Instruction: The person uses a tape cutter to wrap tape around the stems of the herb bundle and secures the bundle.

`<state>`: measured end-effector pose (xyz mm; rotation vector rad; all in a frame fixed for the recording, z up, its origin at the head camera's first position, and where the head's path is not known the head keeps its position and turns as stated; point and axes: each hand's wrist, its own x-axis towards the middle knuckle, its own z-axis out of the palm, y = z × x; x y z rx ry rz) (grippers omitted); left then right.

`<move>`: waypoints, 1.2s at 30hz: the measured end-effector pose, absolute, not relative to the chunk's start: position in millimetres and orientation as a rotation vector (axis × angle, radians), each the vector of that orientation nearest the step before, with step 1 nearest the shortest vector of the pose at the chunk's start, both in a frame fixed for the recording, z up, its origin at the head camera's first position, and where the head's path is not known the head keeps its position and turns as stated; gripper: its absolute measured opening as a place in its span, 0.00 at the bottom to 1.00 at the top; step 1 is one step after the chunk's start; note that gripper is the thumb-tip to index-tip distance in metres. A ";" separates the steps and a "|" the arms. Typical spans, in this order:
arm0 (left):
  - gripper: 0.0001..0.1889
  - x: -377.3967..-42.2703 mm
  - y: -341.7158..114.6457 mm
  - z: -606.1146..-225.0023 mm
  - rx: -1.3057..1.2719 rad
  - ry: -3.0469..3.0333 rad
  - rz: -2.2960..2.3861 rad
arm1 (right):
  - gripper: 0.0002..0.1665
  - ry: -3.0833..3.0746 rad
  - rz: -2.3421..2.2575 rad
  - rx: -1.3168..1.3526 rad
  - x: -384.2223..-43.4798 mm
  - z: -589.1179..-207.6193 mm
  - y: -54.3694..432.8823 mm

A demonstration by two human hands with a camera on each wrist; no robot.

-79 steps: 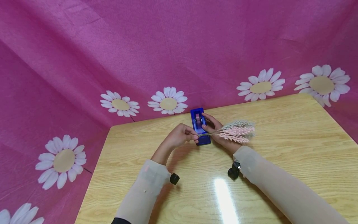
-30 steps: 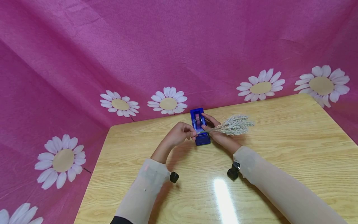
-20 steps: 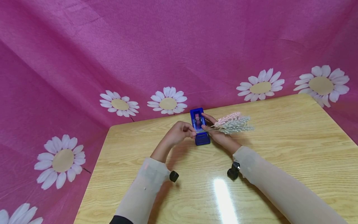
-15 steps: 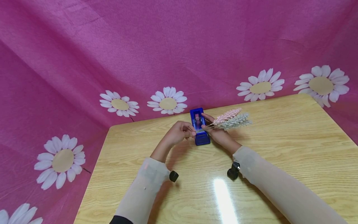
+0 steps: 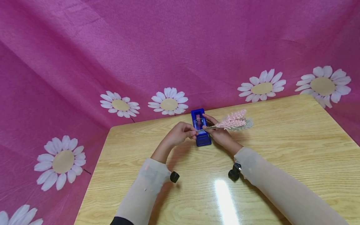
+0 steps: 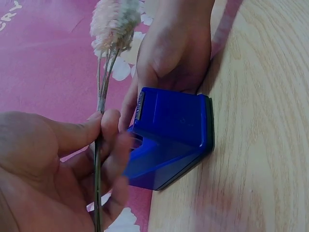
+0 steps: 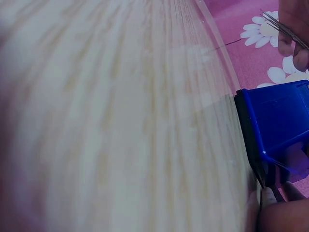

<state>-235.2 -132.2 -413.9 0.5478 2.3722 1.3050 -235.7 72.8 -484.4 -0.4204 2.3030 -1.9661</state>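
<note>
My left hand (image 5: 180,133) pinches the thin stems (image 6: 98,176) of a small bunch of artificial flower sprigs (image 5: 232,120) between thumb and fingers. The fluffy heads, pink and pale grey-green, point right over my right hand (image 5: 223,137). A shiny band of clear tape (image 6: 102,104) sits round the stems just above the left thumb. My right hand grips the side of a blue tape dispenser (image 5: 203,140), which stands on the table with a tape roll (image 5: 198,120) in it. Above its front end, the stems cross the dispenser in the head view.
The dispenser stands by the back edge of the light wooden table (image 5: 135,153). Behind the table hangs a magenta cloth (image 5: 180,56) printed with white daisies. A black wrist camera (image 5: 174,177) sticks out from the left sleeve, another wrist camera (image 5: 234,172) from the right.
The bunch has turned about its stems in my left fingers: grey-green heads faced up a second ago, pink ones now. Its heads sit slightly higher in view than at first. The dispenser and right hand stay put.
</note>
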 end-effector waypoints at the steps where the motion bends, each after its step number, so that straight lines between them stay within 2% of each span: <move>1: 0.09 -235.4 -132.0 -414.4 0.540 2.357 1.326 | 0.35 2.312 -1.962 -0.436 -237.5 -487.3 72.8; 6: 0.07 -237.9 -132.8 -416.0 0.536 2.369 1.328 | 0.34 2.381 -1.959 -0.506 -247.4 -505.2 72.9; 13: 0.14 -237.8 -133.6 -412.7 0.541 2.433 1.244 | 0.35 2.396 -1.957 -0.536 -250.2 -512.2 74.3; 22: 0.08 -239.9 -129.0 -416.0 0.519 2.441 1.258 | 0.35 2.246 -2.037 -0.495 -248.8 -510.9 73.3; 30: 0.17 -239.8 -125.5 -418.6 0.431 2.526 1.237 | 0.36 2.169 -2.081 -0.464 -250.2 -511.6 72.7; 36: 0.16 -238.5 -120.7 -420.2 0.370 2.534 1.252 | 0.36 2.143 -2.090 -0.446 -249.7 -512.2 72.7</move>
